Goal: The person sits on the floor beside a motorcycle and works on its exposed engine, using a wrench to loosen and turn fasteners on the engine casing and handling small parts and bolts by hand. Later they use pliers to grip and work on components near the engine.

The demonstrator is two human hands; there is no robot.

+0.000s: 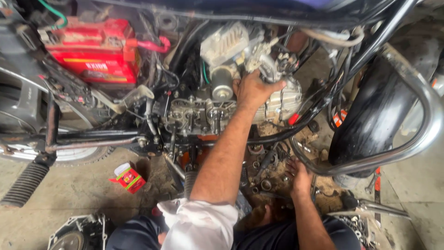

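My left hand (253, 90) reaches up from a rolled white sleeve and grips the top of the grey finned cylinder (282, 99) of a motorcycle engine (199, 111), whose side is open and shows gears and shafts. My right hand (298, 176) is lower, fingers spread, resting among loose bearings, nuts and small metal parts (266, 183) scattered on the dirty floor under the engine. I cannot see anything held in it.
A red battery (97, 51) sits in the frame at upper left. A chrome guard bar (416, 129) and a black mudguard (374, 115) curve at the right. On the floor lie a small red box (128, 177), an engine cover (76, 234), a ribbed footrest (25, 185) and tools (379, 208).
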